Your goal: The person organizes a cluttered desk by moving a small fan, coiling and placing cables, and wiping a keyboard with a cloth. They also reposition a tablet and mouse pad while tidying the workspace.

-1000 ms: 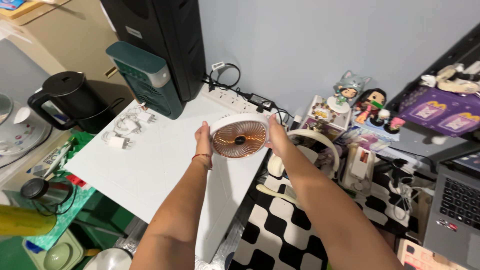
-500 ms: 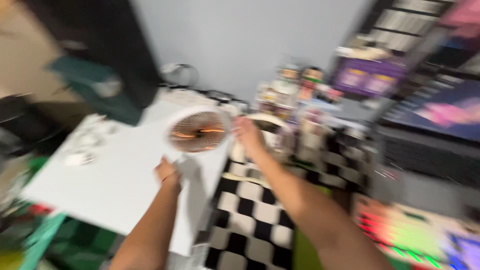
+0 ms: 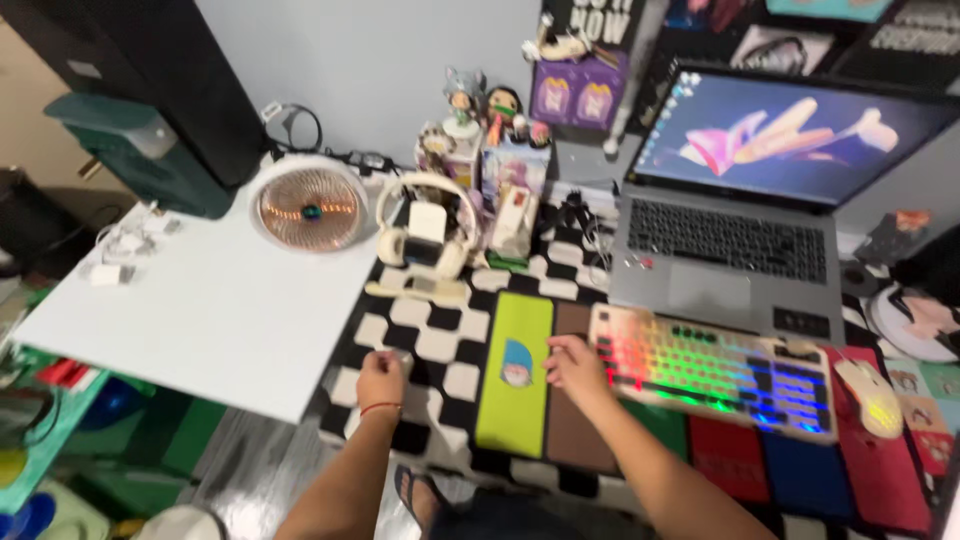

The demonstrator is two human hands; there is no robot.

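Chargers (image 3: 118,258) with white cables lie at the far left of the white board (image 3: 200,320), beside the dark green box (image 3: 140,150), where the power strip at the wall is within cable reach. Right of them, the round white fan (image 3: 310,208) stands upright at the far edge of the board, its copper-coloured grille facing the near side; neither hand touches it. White headphones (image 3: 425,235) lean just to its right on the black-and-white checkered mat (image 3: 430,345), with small figurines (image 3: 485,110) set behind them against the wall. At the near edge of the mat, the left hand (image 3: 380,378) rests with fingers curled loosely together; whether a small item is pinched under the fingertips cannot be determined. The green pad (image 3: 515,375) lies flat between the hands, next to a brown one. The right hand (image 3: 572,362) lies on the brown pad, fingers slightly apart and holding nothing, its tips just beside the left end of the lit keyboard (image 3: 715,370). The keyboard sits in front of the open laptop (image 3: 740,200), which is raised behind it so the screen stays visible. A mouse (image 3: 868,395) lies at the far right.
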